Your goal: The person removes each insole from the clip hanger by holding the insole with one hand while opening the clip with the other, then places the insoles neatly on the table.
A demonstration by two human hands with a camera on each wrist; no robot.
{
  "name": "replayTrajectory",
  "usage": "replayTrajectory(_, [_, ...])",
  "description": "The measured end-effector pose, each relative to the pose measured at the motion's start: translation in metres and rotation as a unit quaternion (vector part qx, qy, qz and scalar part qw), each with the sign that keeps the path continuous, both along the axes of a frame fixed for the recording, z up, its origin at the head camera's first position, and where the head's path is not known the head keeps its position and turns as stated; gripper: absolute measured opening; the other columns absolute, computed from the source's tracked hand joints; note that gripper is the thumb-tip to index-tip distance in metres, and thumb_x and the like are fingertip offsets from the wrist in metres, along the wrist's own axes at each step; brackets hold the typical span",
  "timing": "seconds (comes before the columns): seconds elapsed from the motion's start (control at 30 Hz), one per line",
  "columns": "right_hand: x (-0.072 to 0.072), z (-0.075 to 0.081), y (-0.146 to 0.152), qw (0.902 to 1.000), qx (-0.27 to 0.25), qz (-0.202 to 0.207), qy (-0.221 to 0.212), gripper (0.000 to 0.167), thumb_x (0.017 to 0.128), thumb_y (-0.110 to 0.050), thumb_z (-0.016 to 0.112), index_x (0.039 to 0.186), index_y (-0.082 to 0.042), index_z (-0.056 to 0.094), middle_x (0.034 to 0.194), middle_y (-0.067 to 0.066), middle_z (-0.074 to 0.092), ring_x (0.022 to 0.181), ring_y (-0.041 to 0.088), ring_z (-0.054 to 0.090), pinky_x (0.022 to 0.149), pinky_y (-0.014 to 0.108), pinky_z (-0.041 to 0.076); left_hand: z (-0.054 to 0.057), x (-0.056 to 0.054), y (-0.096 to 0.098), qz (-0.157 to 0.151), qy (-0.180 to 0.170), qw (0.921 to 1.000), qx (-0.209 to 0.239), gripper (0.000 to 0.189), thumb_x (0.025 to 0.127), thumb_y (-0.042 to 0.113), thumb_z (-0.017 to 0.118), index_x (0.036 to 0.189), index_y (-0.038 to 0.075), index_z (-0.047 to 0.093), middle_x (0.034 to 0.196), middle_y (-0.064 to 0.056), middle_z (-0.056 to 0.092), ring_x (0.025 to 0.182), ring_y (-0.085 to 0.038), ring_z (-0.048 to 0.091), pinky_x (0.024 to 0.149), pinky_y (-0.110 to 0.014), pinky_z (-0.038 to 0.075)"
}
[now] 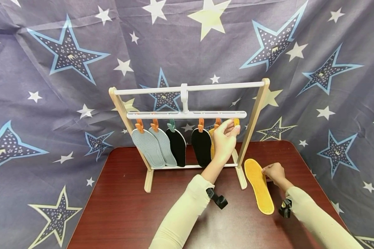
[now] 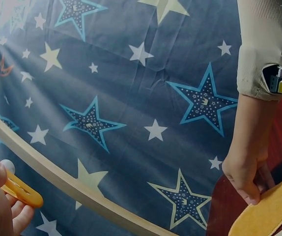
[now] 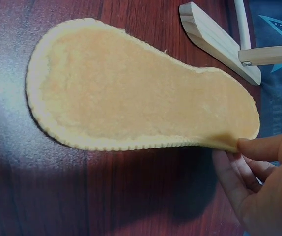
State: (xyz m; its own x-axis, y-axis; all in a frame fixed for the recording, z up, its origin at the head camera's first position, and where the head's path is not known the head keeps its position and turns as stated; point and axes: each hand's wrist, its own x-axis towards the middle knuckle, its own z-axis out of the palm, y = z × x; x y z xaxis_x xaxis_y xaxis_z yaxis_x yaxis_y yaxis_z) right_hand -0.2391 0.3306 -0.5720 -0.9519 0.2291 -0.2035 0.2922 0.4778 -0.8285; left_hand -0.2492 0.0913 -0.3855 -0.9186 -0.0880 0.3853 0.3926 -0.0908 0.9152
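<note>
A yellow clothespin [image 1: 236, 122] hangs at the right end of the white hanger bar [image 1: 187, 114], and my left hand [image 1: 225, 136] pinches it between thumb and fingers. In the left wrist view the same clothespin [image 2: 23, 190] shows its yellow side beside the thumb. My right hand [image 1: 275, 173] pinches the edge of a yellow fuzzy insole [image 1: 258, 185], to the right of the wooden rack. The right wrist view shows that insole [image 3: 131, 88] tilted over the table, thumb on top and fingers beneath its rim. Another yellow insole [image 1: 212, 143] hangs partly hidden behind my left hand.
Two grey insoles [image 1: 146, 147] and black insoles [image 1: 201, 147] hang from orange and green clothespins along the bar. The rack's right wooden post [image 1: 253, 121] stands between my hands, its foot [image 1: 241, 178] on the red-brown table [image 1: 118, 200]. A star-patterned cloth hangs behind.
</note>
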Motion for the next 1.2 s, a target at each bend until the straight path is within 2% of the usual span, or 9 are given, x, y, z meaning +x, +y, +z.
replayTrajectory(0.2, [0.0001, 0.0003, -0.0011, 1.0, 0.005, 0.002, -0.008, 0.021, 0.084, 0.003, 0.064, 0.092, 0.022, 0.07, 0.071, 0.015, 0.072, 0.064, 0.019, 0.07, 0.059, 0.043, 0.064, -0.0006, 0.0004, -0.0003, 0.006, 0.0, 1.0, -0.006, 0.027, 0.09, -0.002, 0.071, 0.117, -0.009, 0.07, 0.108, -0.026, 0.074, 0.098, -0.033, 0.075, 0.084, -0.023, 0.061])
replayTrajectory(0.53, [-0.002, -0.0047, -0.0001, 0.9998, 0.017, 0.001, -0.014, 0.02, 0.082, 0.002, 0.064, 0.088, 0.019, 0.071, 0.062, 0.005, 0.066, 0.059, 0.017, 0.068, 0.057, 0.041, 0.064, -0.0023, -0.0011, -0.0014, 0.004, -0.002, 1.0, -0.006, 0.027, 0.091, -0.002, 0.071, 0.117, -0.009, 0.07, 0.109, -0.026, 0.074, 0.099, -0.034, 0.074, 0.085, -0.022, 0.061])
replayTrajectory(0.97, [-0.0038, -0.0055, -0.0016, 0.999, 0.04, -0.002, -0.019, 0.019, 0.08, 0.001, 0.065, 0.087, 0.017, 0.071, 0.068, 0.013, 0.07, 0.059, 0.021, 0.07, 0.056, 0.041, 0.063, -0.002, -0.0014, -0.0015, 0.004, 0.0, 1.0, -0.003, 0.028, 0.09, -0.001, 0.072, 0.117, -0.009, 0.07, 0.109, -0.026, 0.074, 0.099, -0.034, 0.074, 0.085, -0.022, 0.061])
replayTrajectory(1.2, [-0.0036, -0.009, -0.0042, 0.9976, 0.068, -0.01, -0.008, 0.015, 0.074, 0.0, 0.064, 0.079, 0.012, 0.071, 0.064, 0.01, 0.068, 0.056, 0.022, 0.07, 0.051, 0.037, 0.062, -0.0021, -0.0005, -0.0017, 0.002, -0.001, 1.0, -0.004, 0.028, 0.09, -0.001, 0.072, 0.117, -0.009, 0.07, 0.11, -0.026, 0.074, 0.099, -0.033, 0.074, 0.086, -0.023, 0.061])
